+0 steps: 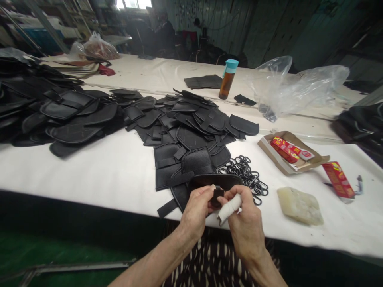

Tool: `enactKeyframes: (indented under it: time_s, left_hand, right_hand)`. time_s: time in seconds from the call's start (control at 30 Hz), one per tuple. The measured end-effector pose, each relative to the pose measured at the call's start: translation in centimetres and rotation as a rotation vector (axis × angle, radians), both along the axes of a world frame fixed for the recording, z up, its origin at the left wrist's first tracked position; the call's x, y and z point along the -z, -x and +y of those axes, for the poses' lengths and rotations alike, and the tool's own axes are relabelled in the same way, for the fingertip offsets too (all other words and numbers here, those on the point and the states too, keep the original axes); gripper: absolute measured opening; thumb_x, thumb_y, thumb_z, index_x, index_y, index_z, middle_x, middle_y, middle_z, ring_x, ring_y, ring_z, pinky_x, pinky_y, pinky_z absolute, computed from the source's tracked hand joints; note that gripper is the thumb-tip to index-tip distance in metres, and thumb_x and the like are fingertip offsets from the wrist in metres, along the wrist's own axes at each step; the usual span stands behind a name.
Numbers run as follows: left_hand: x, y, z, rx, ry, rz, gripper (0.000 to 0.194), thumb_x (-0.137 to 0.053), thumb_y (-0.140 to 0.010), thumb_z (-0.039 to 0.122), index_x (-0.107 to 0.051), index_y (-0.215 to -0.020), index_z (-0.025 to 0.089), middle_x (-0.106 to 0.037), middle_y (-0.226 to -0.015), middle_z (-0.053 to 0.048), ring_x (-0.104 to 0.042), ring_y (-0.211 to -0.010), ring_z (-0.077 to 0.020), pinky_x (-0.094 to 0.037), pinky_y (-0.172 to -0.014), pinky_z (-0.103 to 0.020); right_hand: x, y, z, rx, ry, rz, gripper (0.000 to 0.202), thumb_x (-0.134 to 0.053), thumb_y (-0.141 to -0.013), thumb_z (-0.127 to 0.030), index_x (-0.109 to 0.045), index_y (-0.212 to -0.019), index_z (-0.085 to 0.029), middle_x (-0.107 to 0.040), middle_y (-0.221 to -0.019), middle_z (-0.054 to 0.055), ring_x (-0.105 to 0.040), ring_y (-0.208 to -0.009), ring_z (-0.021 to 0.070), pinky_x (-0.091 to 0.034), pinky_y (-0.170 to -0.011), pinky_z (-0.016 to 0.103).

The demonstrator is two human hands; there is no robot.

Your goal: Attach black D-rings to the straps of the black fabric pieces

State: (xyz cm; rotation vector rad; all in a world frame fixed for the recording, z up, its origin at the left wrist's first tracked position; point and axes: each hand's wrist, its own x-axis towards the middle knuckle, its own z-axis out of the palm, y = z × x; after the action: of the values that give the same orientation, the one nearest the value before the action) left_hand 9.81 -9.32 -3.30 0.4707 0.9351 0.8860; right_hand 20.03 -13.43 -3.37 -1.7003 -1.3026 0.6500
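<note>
My left hand (194, 211) is closed on a black leather piece (231, 181) with a rounded edge, at the front edge of the table. Its fingertips pinch a short dark strap (217, 196) on that piece. Opposite it, my right hand (247, 223) is curled round a white, wrapped-looking cylindrical handle (229, 209); whatever tip it has is hidden. The right thumb and fingertips also touch the strap. Just beyond both hands lie more stitched black leather pieces (196, 161) with straps. A heap of black metal rings (251, 179) sits to the right.
Large piles of black leather pieces (80, 115) spread leftward. On the right are an open cardboard box (295, 169) with red packets, another red packet (338, 179) and a yellowish block (300, 206). Farther back stand a blue-capped bottle (228, 79) and clear plastic bags (311, 87).
</note>
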Motion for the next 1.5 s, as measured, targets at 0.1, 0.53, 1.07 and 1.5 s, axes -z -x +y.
enactKeyframes:
  time_s: [0.1, 0.53, 1.07, 1.5]
  left_hand:
    - [0.0, 0.2, -0.2, -0.036, 0.023, 0.006, 0.028, -0.068, -0.070, 0.040, -0.063, -0.072, 0.012, -0.062, -0.064, -0.003, -0.054, -0.054, -0.0111, -0.042, -0.056, -0.023]
    - [-0.1, 0.3, -1.4, 0.094, -0.232, 0.171, 0.030, -0.063, -0.077, 0.042, -0.062, -0.069, 0.013, -0.058, -0.067, -0.001, -0.046, -0.058, -0.0095, -0.033, -0.053, -0.022]
    - [-0.6, 0.3, -1.5, 0.129, -0.276, 0.268, 0.034, -0.055, -0.083, 0.042, -0.063, -0.068, 0.013, -0.057, -0.064, -0.002, -0.043, -0.057, -0.0106, -0.033, -0.054, -0.022]
    - [-0.3, 0.5, -0.9, 0.077, -0.143, 0.059, 0.030, -0.059, -0.081, 0.038, -0.068, -0.081, 0.010, -0.069, -0.071, -0.008, -0.061, -0.065, -0.0163, -0.047, -0.070, -0.028]
  right_hand:
    - [-0.2, 0.1, 0.1, 0.010, 0.035, 0.002, 0.010, -0.057, -0.084, -0.028, -0.048, -0.088, -0.024, -0.064, -0.074, -0.004, -0.059, -0.061, 0.0126, -0.046, -0.055, 0.022]
    - [-0.1, 0.0, -0.1, 0.080, 0.040, 0.015, 0.009, -0.055, -0.083, -0.030, -0.048, -0.084, -0.024, -0.066, -0.072, -0.003, -0.058, -0.057, 0.0119, -0.045, -0.052, 0.019]
    - [-0.9, -0.3, 0.1, 0.010, 0.044, -0.027, 0.004, -0.050, -0.081, -0.024, -0.047, -0.079, -0.023, -0.062, -0.064, -0.003, -0.056, -0.051, 0.0127, -0.042, -0.047, 0.021]
    - [-1.8, -2.6, 0.4, 0.062, -0.374, -0.251, 0.017, -0.062, -0.081, -0.023, -0.051, -0.093, -0.023, -0.064, -0.101, 0.007, -0.060, -0.090, 0.0213, -0.046, -0.080, 0.035]
